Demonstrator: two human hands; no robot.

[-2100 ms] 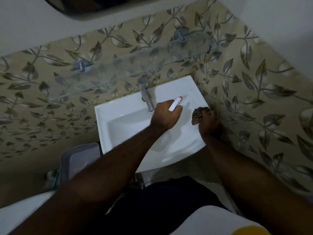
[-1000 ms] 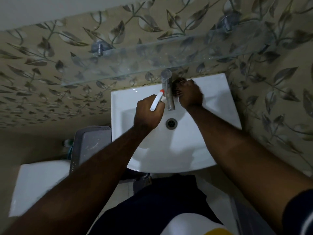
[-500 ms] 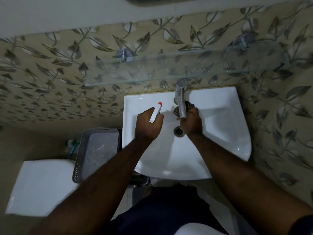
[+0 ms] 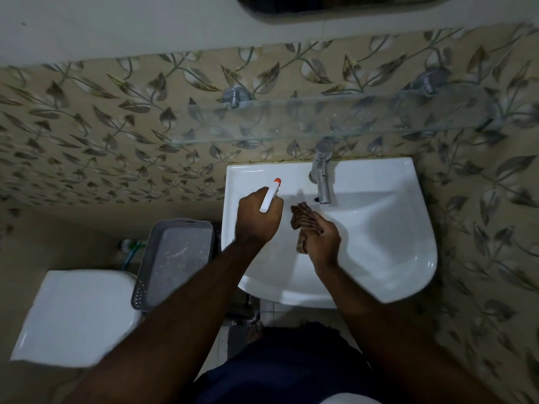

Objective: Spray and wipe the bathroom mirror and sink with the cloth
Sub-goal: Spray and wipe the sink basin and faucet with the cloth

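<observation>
A white sink point(image 4: 393, 228) is fixed to the leaf-patterned wall, with a chrome tap point(image 4: 320, 176) at its back. My left hand point(image 4: 256, 217) hovers over the left part of the basin, closed around a white spray bottle point(image 4: 269, 196) whose orange tip points to the back. My right hand point(image 4: 323, 240) presses a brown striped cloth point(image 4: 303, 223) into the basin, just left of and below the tap spout. The lower edge of the dark mirror point(image 4: 335, 7) shows at the top.
A glass shelf point(image 4: 335, 121) on chrome brackets juts out above the tap. A grey plastic basket point(image 4: 175, 260) stands left of the sink, and a white toilet cistern lid point(image 4: 78, 319) lies further left. The tiled side wall runs close along the sink's right.
My right hand with the cloth has slid from beside the tap down and left into the basin. The view has tilted up, bringing the mirror's edge into sight.
</observation>
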